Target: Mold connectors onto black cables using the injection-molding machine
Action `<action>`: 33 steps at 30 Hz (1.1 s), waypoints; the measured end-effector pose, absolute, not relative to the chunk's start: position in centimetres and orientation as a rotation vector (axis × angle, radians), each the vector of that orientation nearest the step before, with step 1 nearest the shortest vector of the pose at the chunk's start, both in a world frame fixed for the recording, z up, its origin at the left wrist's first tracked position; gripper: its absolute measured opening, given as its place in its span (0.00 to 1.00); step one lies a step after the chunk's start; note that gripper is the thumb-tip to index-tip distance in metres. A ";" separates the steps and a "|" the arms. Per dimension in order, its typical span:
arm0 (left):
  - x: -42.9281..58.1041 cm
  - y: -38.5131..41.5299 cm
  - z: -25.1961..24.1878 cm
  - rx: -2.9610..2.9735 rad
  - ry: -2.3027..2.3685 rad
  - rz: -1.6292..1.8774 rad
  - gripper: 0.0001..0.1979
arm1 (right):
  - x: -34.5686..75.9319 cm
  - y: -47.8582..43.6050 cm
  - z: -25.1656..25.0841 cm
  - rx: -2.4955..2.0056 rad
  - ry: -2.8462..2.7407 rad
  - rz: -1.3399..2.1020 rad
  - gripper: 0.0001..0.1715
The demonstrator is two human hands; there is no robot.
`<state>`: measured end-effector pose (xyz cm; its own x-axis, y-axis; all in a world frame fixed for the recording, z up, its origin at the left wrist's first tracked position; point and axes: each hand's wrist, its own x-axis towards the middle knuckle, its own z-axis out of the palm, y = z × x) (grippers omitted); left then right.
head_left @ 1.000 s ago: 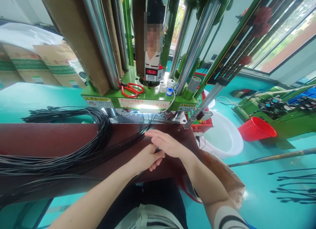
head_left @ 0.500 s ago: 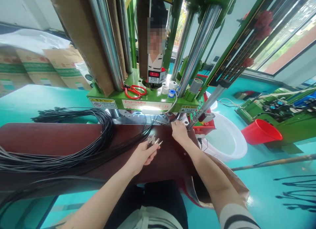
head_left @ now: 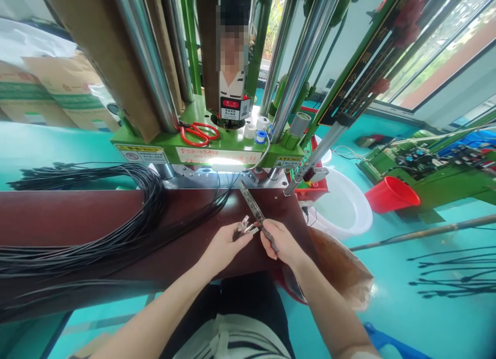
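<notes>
In my left hand (head_left: pixel 223 248) is a small bunch of shiny metal pieces (head_left: pixel 244 224), pinched between thumb and fingers; their exact kind is too small to tell. My right hand (head_left: pixel 285 245) grips the near end of a long, narrow metal bar (head_left: pixel 251 203) with recesses along its face. The bar slants away over the brown table (head_left: pixel 96 209), its far end close to the press's metal plate. Both hands are near each other, the metal pieces almost touching the bar. Black cables (head_left: pixel 220 199) run from under the press onto the table, left of the bar.
A green press (head_left: pixel 151 142) stands ahead, with red-handled scissors (head_left: pixel 199 135) and tape rolls (head_left: pixel 261 137) on its ledge. A thick bundle of black cables (head_left: pixel 153 193) lies left. To the right are a white tub (head_left: pixel 362 214), a red bucket (head_left: pixel 393 194) and a brown bag (head_left: pixel 341 266).
My right hand has come back from the press's edge toward me, bringing the metal bar over the table. My left hand still holds the metal pieces. The view has shifted slightly.
</notes>
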<state>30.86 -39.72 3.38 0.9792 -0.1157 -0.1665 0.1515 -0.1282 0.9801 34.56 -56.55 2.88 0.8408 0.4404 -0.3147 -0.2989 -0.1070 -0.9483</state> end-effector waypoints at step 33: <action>31.2 -40.5 3.1 1.789 -0.080 -0.352 0.10 | 32.3 -55.6 1.8 -1.557 -0.126 0.387 0.20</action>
<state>31.20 -40.49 3.10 0.9511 -0.2404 -0.1939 0.1327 -0.2490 0.9594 32.29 -55.60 1.81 0.9335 0.3189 -0.1639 -0.1621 -0.0323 -0.9862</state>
